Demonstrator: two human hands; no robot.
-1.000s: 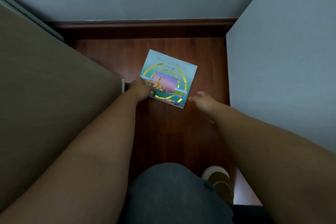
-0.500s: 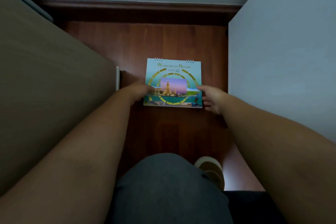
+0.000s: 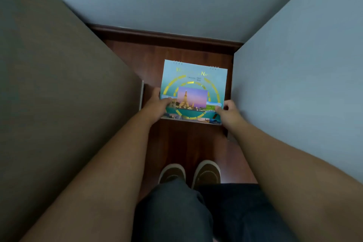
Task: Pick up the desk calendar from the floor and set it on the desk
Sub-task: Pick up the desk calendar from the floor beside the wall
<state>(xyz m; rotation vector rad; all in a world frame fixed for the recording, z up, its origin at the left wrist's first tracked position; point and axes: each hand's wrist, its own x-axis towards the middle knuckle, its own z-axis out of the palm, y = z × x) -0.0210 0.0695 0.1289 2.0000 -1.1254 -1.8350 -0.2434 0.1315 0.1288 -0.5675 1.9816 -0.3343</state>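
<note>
One head-worn wide-angle view looks steeply down, close over the forearms, at the wooden floor (image 3: 182, 143) mid-frame.

the person is wearing dark blue-grey denim trousers (image 3: 176, 208), the fabric showing a fine weave over the knee. both forearms are showing bare, with no sleeves reaching into view. on the feet the person is wearing brown slip-on shoes (image 3: 206, 175) with pale rubber rims around the rounded toes and light stitching across the uppers.
</note>
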